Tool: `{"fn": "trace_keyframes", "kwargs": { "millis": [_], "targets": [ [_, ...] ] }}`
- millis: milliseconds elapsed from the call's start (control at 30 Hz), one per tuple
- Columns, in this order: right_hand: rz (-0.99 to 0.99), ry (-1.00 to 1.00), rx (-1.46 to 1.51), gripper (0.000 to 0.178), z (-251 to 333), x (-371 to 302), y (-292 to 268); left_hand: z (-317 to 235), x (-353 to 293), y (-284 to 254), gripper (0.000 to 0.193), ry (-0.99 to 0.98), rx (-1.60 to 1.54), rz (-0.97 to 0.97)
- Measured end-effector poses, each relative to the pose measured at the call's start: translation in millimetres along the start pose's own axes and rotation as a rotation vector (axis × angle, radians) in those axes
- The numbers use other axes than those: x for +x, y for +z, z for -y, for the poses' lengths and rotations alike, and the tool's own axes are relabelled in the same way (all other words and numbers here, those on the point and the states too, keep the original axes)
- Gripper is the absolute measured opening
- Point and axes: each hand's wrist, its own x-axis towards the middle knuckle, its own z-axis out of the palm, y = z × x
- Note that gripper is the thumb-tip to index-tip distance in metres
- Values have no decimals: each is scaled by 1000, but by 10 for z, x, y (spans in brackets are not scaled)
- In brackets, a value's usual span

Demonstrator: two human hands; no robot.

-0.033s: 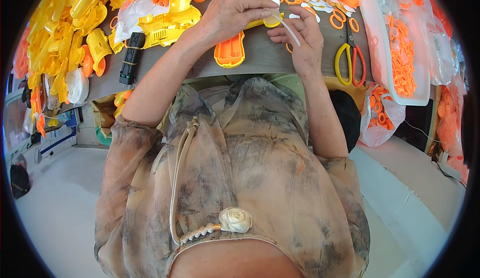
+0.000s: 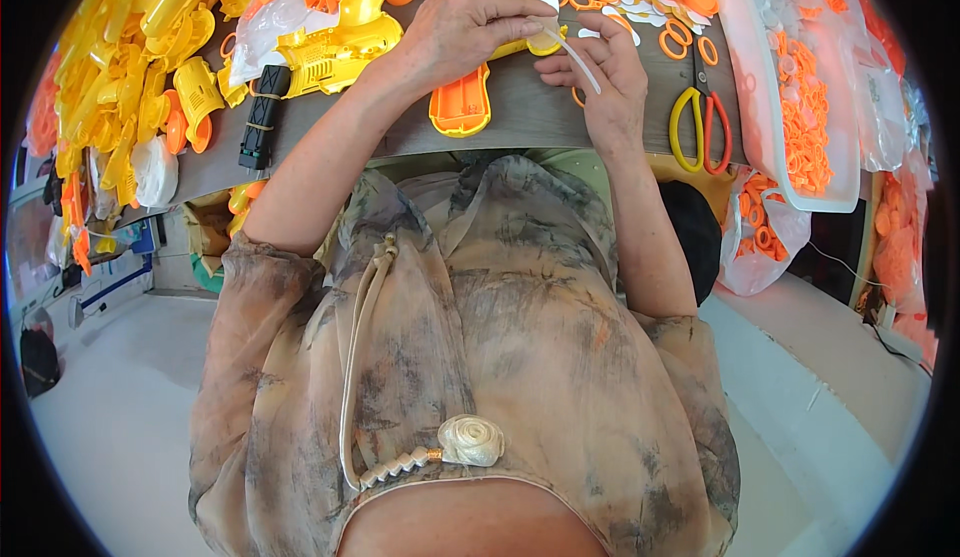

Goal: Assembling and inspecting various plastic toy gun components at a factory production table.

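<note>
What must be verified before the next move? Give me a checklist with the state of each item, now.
1. Left hand pinching the clear tube: ok, thumb and finger meet at its upper end.
2. Right hand gripping the tube: cannot tell; the tube crosses in front of its fingers.
3. Scissors apart from both hands: ok, lying right of the right hand, handles toward the person.
4. Orange part with yellow rim fully visible: not ok, the left hand covers its far end.
5. White bin upright: ok, holding small orange pieces.
</note>
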Motion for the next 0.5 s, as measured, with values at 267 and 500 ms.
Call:
{"fn": "trace_keyframes", "kwargs": {
  "millis": [267,500],
  "targets": [
    [-6,-47,-31,34,-76,17,34,-41,-21,-2,24,-30,-109,-48],
    [-8,-47,-48,32,-48,3,54,-31,-28,-12,23,-30,-95,-21]
  ]
}}
